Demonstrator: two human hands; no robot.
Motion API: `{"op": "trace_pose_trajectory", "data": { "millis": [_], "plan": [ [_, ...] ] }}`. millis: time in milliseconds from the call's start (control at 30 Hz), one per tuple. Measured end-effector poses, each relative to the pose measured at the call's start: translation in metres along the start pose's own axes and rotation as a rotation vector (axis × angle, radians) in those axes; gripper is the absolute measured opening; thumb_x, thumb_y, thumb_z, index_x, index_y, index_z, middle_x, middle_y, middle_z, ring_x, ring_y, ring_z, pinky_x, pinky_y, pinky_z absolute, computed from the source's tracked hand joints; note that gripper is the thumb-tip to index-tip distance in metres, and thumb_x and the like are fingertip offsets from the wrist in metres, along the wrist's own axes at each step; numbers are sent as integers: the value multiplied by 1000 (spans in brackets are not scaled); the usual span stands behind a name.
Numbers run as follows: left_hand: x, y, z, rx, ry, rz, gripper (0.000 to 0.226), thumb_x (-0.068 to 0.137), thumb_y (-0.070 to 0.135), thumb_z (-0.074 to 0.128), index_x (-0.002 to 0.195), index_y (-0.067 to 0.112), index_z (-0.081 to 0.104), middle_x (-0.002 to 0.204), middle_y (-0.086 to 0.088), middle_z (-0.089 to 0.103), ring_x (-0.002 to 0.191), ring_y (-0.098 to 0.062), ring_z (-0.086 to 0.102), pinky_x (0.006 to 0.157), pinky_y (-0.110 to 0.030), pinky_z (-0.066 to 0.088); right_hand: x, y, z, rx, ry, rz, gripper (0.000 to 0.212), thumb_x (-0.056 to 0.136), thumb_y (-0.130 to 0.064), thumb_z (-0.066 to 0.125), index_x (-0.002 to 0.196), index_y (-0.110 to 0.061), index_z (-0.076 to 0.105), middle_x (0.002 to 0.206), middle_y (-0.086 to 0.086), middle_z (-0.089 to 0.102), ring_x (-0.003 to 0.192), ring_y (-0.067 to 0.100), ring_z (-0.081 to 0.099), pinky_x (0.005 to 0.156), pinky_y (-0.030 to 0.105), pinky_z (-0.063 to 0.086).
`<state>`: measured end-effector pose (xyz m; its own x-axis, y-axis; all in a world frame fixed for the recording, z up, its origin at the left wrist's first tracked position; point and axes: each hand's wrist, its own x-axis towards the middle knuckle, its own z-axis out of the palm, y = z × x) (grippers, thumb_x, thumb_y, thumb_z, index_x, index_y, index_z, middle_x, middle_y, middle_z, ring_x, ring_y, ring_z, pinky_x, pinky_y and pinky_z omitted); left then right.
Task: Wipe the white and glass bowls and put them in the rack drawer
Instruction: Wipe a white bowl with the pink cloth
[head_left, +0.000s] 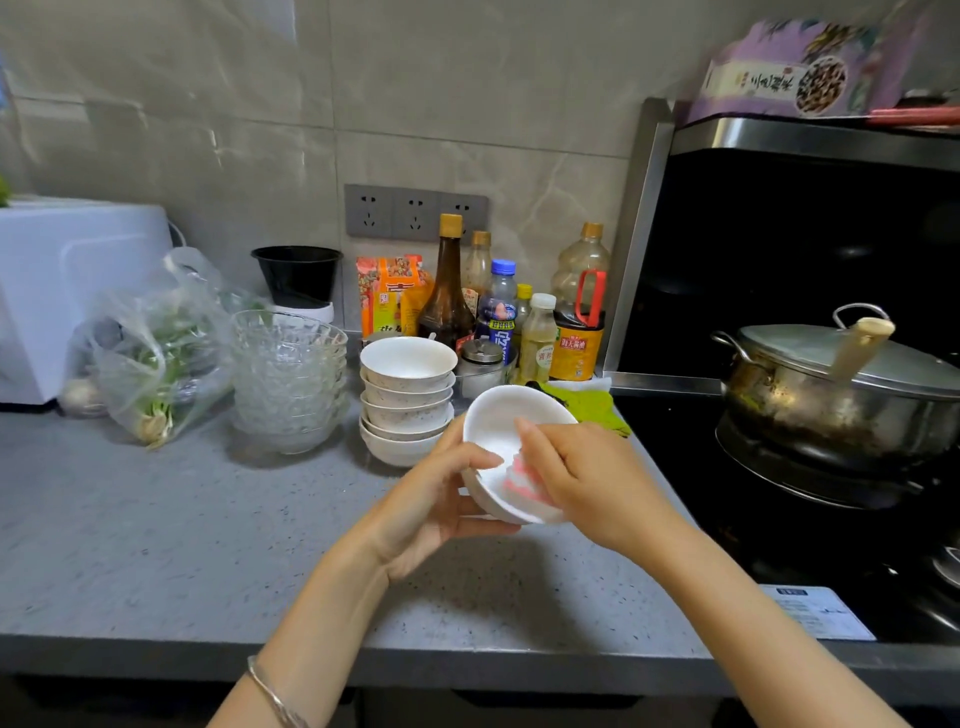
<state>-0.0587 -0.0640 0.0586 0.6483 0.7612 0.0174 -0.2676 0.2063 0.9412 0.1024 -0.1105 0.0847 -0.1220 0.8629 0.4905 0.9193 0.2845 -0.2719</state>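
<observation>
My left hand (441, 499) grips a white bowl (498, 421) from below and the left, tilted toward me above the grey counter. My right hand (582, 478) holds a pink and white cloth (519, 480) pressed inside the bowl near its lower rim. Behind the bowl stands a stack of several white bowls (408, 400). Left of that stack is a stack of several glass bowls (288, 379). No rack drawer shows in this view.
Sauce bottles (447, 291) and a lidded jar (480, 364) crowd the back wall. A steel pot (841, 395) sits on the black stove at right. A plastic bag of greens (156, 353) and a white appliance (57, 291) stand at left. The counter's front edge (208, 654) runs below my arms.
</observation>
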Motion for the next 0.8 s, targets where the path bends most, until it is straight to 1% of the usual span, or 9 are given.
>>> {"op": "trace_pose_trajectory", "data": {
  "millis": [100, 200, 267, 333, 400, 500, 567, 700, 800],
  "plan": [
    [3, -5, 4, 68, 2, 43, 55, 67, 36, 69, 121, 31, 59, 117, -14, 65, 94, -27, 66, 86, -50, 55, 3, -8, 5, -239, -13, -32, 48, 95, -48, 15, 70, -27, 50, 72, -6, 53, 73, 21, 48, 62, 34, 29],
    [6, -10, 4, 43, 109, 65, 51, 74, 39, 60, 124, 26, 58, 115, -14, 67, 93, -25, 67, 77, -45, 56, 4, -5, 5, -112, -104, -20, 37, 98, -50, 29, 101, -28, 59, 105, -10, 57, 103, 16, 50, 86, 33, 38],
    [6, -10, 2, 2, 203, 86, 45, 82, 36, 56, 124, 18, 58, 111, -15, 69, 89, -23, 68, 71, -41, 57, -1, -2, -1, -128, -145, -135, 51, 93, -58, 26, 124, -32, 56, 133, -11, 49, 124, 11, 40, 105, 23, 23],
    [6, -10, 0, -14, 334, 142, 32, 93, 29, 48, 117, 13, 61, 104, -14, 70, 87, -22, 67, 69, -36, 56, -7, 0, -8, -214, -178, -269, 59, 89, -64, 23, 130, -36, 55, 139, -12, 49, 130, 9, 37, 110, 18, 4],
    [8, -10, -1, 6, 460, 213, 29, 97, 25, 42, 117, 13, 61, 108, -11, 69, 96, -22, 65, 76, -33, 53, -15, 2, -6, -371, -209, -360, 56, 90, -64, 28, 127, -34, 59, 130, -10, 59, 125, 13, 48, 111, 24, 5],
    [11, -8, 4, 54, 530, 290, 31, 99, 28, 42, 122, 18, 59, 118, -9, 66, 109, -24, 62, 94, -41, 50, -23, -5, 10, -495, -119, -393, 47, 87, -46, 42, 126, -26, 58, 125, -1, 63, 107, 18, 62, 101, 31, 31],
    [14, -12, 11, 30, 538, 305, 28, 99, 31, 44, 120, 22, 60, 115, -7, 67, 103, -22, 66, 88, -40, 53, -25, -20, 27, -411, -82, -321, 52, 80, -27, 56, 132, -19, 53, 127, 6, 62, 94, 24, 66, 84, 35, 49],
    [14, -13, 15, -75, 528, 252, 30, 97, 32, 47, 122, 19, 59, 111, -8, 67, 87, -14, 68, 74, -32, 53, -22, -27, 49, -332, 1, -236, 71, 67, -12, 78, 132, -11, 51, 125, 11, 64, 79, 29, 69, 61, 36, 55],
    [8, -6, 3, 80, 455, 357, 20, 98, 23, 46, 110, 25, 62, 105, 3, 68, 94, -10, 65, 76, -19, 51, -21, -2, 39, -455, 36, -436, 63, 49, -14, 91, 108, -14, 70, 110, 8, 71, 83, 22, 71, 69, 30, 55]
  ]
}}
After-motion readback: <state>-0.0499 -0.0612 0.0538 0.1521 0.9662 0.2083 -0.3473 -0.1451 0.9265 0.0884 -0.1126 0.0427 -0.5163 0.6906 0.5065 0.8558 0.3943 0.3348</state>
